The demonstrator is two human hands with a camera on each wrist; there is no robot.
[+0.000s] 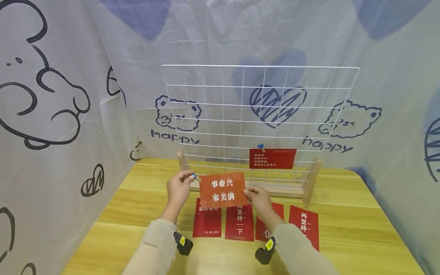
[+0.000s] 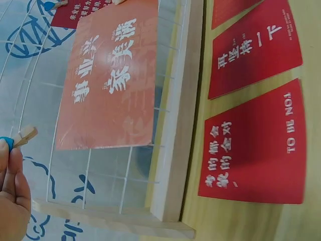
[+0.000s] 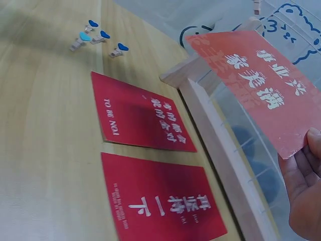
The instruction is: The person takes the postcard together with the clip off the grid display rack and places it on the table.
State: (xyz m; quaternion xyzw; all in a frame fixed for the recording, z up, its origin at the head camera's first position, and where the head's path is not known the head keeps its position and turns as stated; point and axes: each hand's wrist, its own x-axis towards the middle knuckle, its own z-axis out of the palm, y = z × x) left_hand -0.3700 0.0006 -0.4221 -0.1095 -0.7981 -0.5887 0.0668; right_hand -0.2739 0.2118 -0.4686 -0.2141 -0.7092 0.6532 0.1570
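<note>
My left hand [image 1: 179,190] pinches a small wooden clothespin [image 2: 25,135] with a blue heart on it. Between the thumb and fingers of my right hand [image 1: 260,201] is the right edge of an orange-red card [image 1: 222,190] with white characters. The card is held up in front of a white wire grid rack [image 1: 243,95] on a wooden base. In the left wrist view, the clothespin is apart from the card, beside its edge. Another red card [image 1: 272,159] hangs on the lower right of the grid under a blue-heart clothespin [image 1: 260,146].
Several red cards lie in a row on the wooden table [image 1: 357,229] before the rack, among them a TO BE NO.1 card [image 3: 143,113]. Loose heart clothespins [image 3: 119,49] lie left of the cards. A printed curtain [image 1: 213,30] surrounds the table.
</note>
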